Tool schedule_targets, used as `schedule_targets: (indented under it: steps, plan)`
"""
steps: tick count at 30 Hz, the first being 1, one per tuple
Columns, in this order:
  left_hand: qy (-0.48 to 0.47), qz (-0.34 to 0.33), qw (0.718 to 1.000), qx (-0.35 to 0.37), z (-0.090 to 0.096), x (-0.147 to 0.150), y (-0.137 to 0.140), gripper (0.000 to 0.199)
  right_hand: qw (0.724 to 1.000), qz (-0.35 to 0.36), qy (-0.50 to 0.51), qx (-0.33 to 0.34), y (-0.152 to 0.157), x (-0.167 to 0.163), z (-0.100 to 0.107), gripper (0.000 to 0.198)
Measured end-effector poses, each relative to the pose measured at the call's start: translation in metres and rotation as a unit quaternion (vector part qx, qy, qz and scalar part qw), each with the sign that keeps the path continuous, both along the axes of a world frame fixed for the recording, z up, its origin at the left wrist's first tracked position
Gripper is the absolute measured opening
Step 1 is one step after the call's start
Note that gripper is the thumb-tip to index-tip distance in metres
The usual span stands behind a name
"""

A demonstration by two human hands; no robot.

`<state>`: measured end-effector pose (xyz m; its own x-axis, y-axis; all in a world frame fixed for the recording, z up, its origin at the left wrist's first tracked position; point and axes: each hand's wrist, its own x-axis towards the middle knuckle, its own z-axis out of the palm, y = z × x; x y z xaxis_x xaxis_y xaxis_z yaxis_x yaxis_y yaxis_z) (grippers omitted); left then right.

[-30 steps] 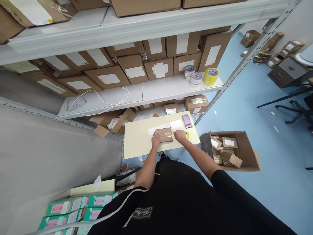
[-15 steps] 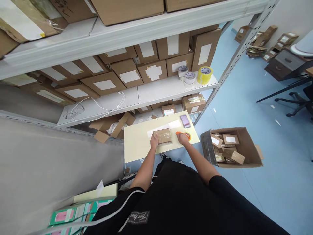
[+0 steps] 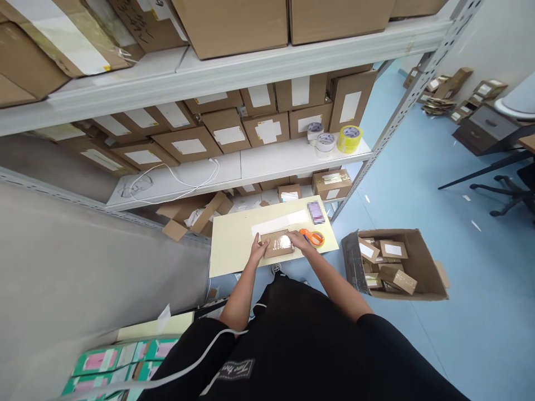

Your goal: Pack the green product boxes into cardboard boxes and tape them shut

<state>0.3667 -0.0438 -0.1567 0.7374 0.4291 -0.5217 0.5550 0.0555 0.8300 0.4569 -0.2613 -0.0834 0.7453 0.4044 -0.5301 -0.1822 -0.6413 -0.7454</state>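
A small cardboard box with shiny clear tape across its top lies on the pale yellow tabletop. My left hand grips its left end, thumb on the upper face. At the opposite end, my right hand has its fingers closed on the box's right edge. Just right of that hand lies an orange tape dispenser with a roll of tape in it. Behind the box stretches a white paper strip. A phone-like purple item, pixelated, rests at the table's far right corner.
A large open carton holding several small boxes stands on the floor at right. Ahead, a metal shelf carries labelled boxes, a white cable and yellow tape rolls. An open carton sits behind the table's left side.
My right hand has let go of the orange tape dispenser, which now lies on the table, and has moved left onto the box. My left hand still holds the box. The view has tilted slightly up.
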Motion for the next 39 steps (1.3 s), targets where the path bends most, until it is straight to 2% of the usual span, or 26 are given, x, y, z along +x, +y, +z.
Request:
schedule_targets:
  steps: [3,6,9,11,13,17,22,32,36,39]
  plan:
    - [-0.080,0.007,0.996,-0.037,0.008,-0.027,0.013,0.121,0.977,-0.109,0.108,0.146,0.002,-0.014,-0.004,0.059]
    - [-0.141,-0.010,0.989,-0.035,0.021,-0.049,0.028,0.127,0.948,-0.182,0.150,0.214,0.015,-0.030,-0.014,0.061]
    - [-0.143,-0.009,0.989,-0.023,0.033,-0.062,0.038,0.108,0.947,-0.189,0.097,0.240,0.033,-0.041,-0.026,0.047]
    - [-0.138,0.018,0.990,-0.009,0.037,-0.069,0.039,0.090,0.951,-0.162,0.064,0.254,0.046,-0.047,-0.034,0.034]
    - [-0.142,0.039,0.989,0.004,0.036,-0.076,0.039,0.084,0.953,-0.138,0.056,0.265,0.056,-0.052,-0.041,0.027]
    - [-0.161,0.043,0.986,-0.001,0.020,-0.092,0.042,0.090,0.949,-0.116,0.061,0.285,0.066,-0.063,-0.056,0.019]
    - [-0.183,0.054,0.982,-0.001,-0.007,-0.101,0.061,0.089,0.942,-0.143,0.064,0.296,0.086,-0.077,-0.071,0.021]
    - [-0.221,0.078,0.972,0.002,-0.041,-0.100,0.153,0.074,0.941,-0.204,0.084,0.258,0.183,-0.097,-0.096,0.031]
    - [-0.139,0.098,0.985,0.019,-0.065,-0.095,0.183,0.072,0.949,-0.172,0.118,0.236,0.220,-0.101,-0.114,0.036]
    - [-0.068,0.117,0.990,0.037,-0.085,-0.096,0.196,0.076,0.978,-0.119,0.099,0.141,0.233,-0.100,-0.128,0.036]
